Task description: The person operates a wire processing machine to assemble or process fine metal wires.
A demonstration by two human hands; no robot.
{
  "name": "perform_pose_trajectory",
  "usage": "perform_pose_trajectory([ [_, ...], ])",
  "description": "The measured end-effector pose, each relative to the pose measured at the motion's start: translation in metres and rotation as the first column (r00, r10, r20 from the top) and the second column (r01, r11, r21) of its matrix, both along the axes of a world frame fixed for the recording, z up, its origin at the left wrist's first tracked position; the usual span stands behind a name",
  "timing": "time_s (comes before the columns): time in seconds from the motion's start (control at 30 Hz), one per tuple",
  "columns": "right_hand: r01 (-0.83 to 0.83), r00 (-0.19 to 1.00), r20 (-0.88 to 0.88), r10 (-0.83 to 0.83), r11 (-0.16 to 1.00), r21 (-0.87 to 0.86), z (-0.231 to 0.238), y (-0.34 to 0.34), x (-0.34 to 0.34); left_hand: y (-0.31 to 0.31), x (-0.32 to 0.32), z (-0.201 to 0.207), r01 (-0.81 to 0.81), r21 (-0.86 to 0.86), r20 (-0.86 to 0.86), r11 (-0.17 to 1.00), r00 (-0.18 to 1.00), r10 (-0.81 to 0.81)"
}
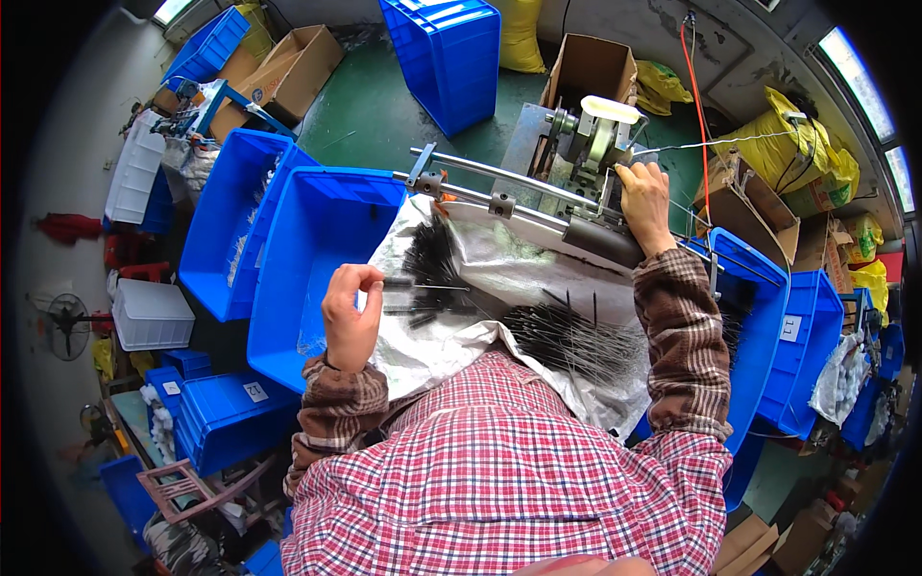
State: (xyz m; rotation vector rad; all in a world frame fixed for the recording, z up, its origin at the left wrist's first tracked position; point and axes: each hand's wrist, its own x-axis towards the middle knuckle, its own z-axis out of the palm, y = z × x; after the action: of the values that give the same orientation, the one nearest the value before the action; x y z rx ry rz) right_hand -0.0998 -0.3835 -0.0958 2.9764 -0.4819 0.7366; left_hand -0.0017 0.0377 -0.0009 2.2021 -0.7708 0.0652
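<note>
My left hand (348, 312) is closed in a pinch at the end of a small black-bristled wire brush (400, 283), whose bare wire stem points right. Beneath it, a bundle of black brushes (428, 259) lies on a white sheet (499, 269) across my lap. My right hand (645, 200) is raised at the head of a small metal machine (597, 144), its fingers bent together; what they pinch, if anything, is hidden. Between my arms rests a pile of thin wire stems (576, 338) with dark ends.
Metal rods (499, 182) run from the machine leftward above the sheet. Blue bins stand at my left (331, 192) and right (768, 326). Beyond the machine are an open cardboard box (591, 69) and a tall blue crate (447, 62). A red hose (693, 106) hangs at the right.
</note>
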Motion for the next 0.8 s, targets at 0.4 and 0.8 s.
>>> perform_pose_trajectory([
  [0.4, -0.081, 0.997, 0.01, 0.08, 0.996, 0.049, -0.004, -0.008, -0.002, -0.001, -0.005, 0.018, -0.029, -0.109, -0.047, 0.994, 0.999, 0.024],
  [0.8, 0.277, 0.96, -0.04, -0.276, 0.961, 0.005, 0.007, 0.026, -0.033, -0.016, 0.003, 0.008, 0.017, -0.313, -0.285, 0.95, 0.952, -0.111],
])
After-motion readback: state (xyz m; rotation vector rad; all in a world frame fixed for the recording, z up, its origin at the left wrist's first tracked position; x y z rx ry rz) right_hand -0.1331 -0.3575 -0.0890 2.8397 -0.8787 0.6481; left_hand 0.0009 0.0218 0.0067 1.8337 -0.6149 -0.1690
